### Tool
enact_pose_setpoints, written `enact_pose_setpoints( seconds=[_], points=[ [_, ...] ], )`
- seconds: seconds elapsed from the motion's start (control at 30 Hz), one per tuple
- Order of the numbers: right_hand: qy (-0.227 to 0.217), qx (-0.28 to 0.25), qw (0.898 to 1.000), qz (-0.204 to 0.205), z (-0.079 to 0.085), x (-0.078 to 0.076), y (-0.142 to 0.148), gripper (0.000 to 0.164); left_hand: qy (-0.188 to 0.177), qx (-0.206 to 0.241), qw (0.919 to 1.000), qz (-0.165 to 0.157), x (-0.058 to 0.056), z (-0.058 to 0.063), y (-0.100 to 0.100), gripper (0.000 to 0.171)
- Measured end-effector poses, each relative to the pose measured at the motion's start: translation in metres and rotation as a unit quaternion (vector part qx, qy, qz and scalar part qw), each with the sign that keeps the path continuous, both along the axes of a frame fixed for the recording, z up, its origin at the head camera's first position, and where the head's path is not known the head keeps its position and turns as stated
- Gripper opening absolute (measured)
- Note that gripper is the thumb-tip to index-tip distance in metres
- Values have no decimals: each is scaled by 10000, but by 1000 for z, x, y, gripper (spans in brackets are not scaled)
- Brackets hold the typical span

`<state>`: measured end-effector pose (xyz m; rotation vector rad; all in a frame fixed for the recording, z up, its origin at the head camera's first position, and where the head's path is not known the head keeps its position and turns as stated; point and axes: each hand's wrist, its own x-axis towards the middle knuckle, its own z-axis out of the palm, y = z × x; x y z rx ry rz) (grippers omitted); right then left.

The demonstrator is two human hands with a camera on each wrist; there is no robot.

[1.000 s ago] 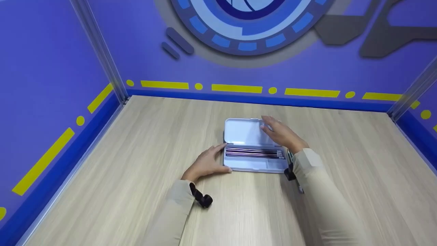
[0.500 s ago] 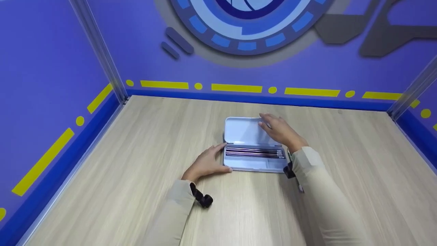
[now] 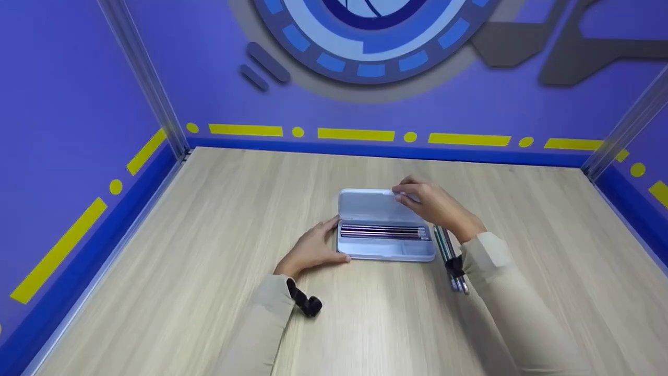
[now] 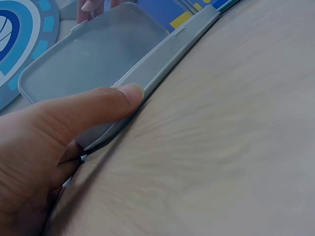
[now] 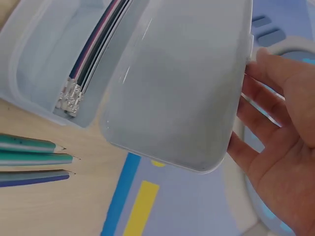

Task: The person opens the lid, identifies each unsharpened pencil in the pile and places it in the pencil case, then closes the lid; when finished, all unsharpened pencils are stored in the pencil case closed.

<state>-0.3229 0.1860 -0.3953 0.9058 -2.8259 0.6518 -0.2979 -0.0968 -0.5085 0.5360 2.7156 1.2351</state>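
Observation:
A translucent white pencil case [image 3: 386,256] lies on the table with its lid [image 3: 365,204] raised and tilted. Several dark, purplish pencils [image 3: 383,232] with silver ends lie in its back compartment. My left hand [image 3: 311,249] grips the case's left end, thumb on the front wall and fingers round the back corner. At the lid's upper right edge, my right hand [image 3: 436,206] holds the rim; in the right wrist view its fingertips [image 5: 251,73] are right at that edge. Green and blue pencils [image 5: 37,158], sharpened, lie on the table beside the case, partly beneath my right wrist.
The wood-grain table [image 3: 250,209] is bounded behind by a blue-purple printed wall [image 3: 344,112] with yellow dashes, and on the left by a similar panel [image 3: 62,130]. Small black cameras are strapped to both wrists.
The lid has tipped forward from its more upright stance, with my right hand moving along with it. More of the loose pencils shows beneath my right wrist. My left hand stays at the case.

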Motion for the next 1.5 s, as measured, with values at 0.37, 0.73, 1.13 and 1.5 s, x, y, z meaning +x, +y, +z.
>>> enact_pose_setpoints(
  seconds=[0.37,0.73,1.13,1.5],
  points=[
    [-721,336,9957,472,-8,29,-1,37,166,216,9994,-195,-1,1,-1,105],
    [-545,981,9914,666,-24,48,-5,41,-108,93,9999,-79,-1,2,-2,109],
    [289,1087,9901,844,-44,56,-10,40,-154,-38,9998,-100,-1,1,-2,106],
    [474,972,9929,496,-56,64,-13,40,-165,-53,9998,-131,-1,0,1,106]
  ],
)
